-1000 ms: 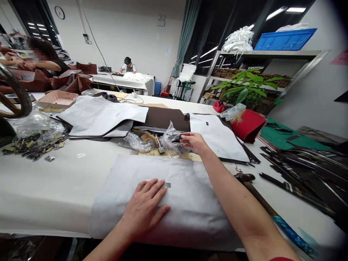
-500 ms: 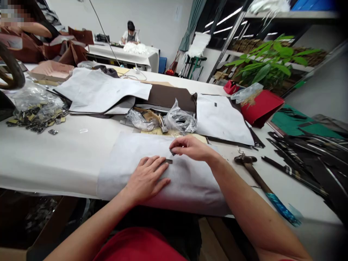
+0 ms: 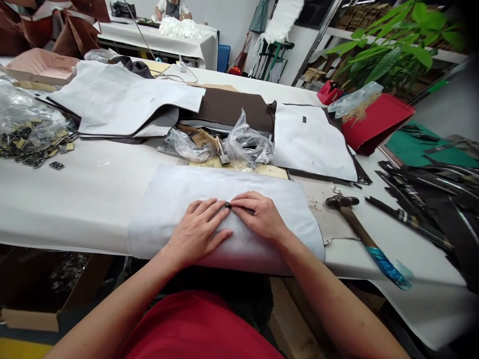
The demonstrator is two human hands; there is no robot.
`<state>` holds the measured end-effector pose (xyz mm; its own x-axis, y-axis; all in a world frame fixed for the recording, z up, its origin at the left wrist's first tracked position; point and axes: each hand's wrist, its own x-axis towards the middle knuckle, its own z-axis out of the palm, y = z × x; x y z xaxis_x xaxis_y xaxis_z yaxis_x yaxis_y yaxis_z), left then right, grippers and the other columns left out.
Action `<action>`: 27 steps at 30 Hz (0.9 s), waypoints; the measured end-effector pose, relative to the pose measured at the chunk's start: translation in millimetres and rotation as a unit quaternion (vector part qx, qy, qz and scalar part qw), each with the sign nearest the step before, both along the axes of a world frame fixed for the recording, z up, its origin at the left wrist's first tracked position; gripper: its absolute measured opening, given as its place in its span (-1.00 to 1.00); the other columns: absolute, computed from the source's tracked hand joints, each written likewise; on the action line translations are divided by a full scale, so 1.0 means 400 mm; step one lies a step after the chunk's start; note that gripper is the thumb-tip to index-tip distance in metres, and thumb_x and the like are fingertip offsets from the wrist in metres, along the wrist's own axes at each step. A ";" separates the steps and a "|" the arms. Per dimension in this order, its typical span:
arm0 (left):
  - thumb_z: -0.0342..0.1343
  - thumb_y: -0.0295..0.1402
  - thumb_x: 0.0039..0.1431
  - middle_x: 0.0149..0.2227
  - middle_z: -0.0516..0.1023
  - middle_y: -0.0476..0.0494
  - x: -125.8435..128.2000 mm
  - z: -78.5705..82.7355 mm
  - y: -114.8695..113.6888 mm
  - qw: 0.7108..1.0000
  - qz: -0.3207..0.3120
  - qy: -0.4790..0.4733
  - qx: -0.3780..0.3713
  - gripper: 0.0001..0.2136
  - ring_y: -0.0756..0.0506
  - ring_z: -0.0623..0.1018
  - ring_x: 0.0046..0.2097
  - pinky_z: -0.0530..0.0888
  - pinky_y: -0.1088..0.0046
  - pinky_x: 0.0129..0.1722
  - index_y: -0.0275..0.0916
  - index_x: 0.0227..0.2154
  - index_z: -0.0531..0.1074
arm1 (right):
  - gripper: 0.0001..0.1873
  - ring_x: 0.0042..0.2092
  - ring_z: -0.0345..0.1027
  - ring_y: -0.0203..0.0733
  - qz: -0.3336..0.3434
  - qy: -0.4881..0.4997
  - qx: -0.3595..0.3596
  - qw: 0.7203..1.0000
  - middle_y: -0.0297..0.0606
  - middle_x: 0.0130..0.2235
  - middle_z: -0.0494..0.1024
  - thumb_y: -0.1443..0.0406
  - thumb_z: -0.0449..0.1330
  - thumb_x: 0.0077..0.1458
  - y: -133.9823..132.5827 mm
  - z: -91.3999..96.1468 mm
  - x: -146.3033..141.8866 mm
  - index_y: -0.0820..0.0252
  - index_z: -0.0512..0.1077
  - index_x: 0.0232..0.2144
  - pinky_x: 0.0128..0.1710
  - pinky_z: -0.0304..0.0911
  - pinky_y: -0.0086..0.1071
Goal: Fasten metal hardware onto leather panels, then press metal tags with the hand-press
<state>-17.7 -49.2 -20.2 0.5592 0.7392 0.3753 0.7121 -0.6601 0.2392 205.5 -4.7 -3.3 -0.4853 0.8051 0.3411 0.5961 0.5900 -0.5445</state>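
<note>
A long white-covered bench runs across the view, cut off at the left. At its near edge lies a broad, pale grey-white flexible sheet, its long axis running left to right; its near side curves down over the edge, so the underside is out of sight. Just behind it, crumpled clear plastic bags have contents too jumbled to make out. To the right rests a brown-handled hammer with a shiny blue wrapping, its head pointing away. The left hand lies palm down on the sheet, fingers loosely spread, holding nothing. The right hand has its grip pinched together at the fingertips on a small dark piece, which sits around the sheet's middle beside the left fingertips. Fingers cover much of that piece, so I cannot tell its long axis or which way it points.
</note>
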 end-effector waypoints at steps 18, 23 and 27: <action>-0.05 -0.09 0.46 0.33 0.38 -0.26 0.004 0.001 -0.003 1.000 0.005 0.029 0.006 -0.50 -0.30 0.36 0.31 0.25 0.07 0.27 -0.30 0.29 0.32 | -0.62 0.21 0.37 -0.06 0.049 -0.139 0.022 0.989 -0.29 0.19 0.53 0.35 0.12 0.36 -0.045 0.037 0.039 0.04 0.51 0.16 0.22 0.25 -0.08; -0.06 -0.09 0.46 0.32 0.38 -0.25 0.010 0.003 -0.002 0.999 0.008 0.042 0.015 -0.53 -0.30 0.36 0.30 0.24 0.06 0.26 -0.26 0.24 0.37 | -0.71 -0.01 0.55 -0.08 -0.032 -0.134 -0.029 0.990 -0.23 0.00 0.66 0.24 0.12 0.36 0.093 0.096 -0.017 0.09 0.59 0.00 0.01 0.41 -0.24; -0.05 -0.09 0.45 0.32 0.39 -0.25 0.009 0.001 -0.001 0.999 0.009 0.034 0.017 -0.55 -0.28 0.37 0.30 0.24 0.07 0.26 -0.25 0.23 0.38 | -0.56 0.03 0.51 0.13 -0.168 -0.239 -0.022 0.956 0.04 -0.02 0.61 0.08 0.18 0.32 0.257 0.097 -0.126 0.25 0.48 0.07 0.06 0.37 -0.09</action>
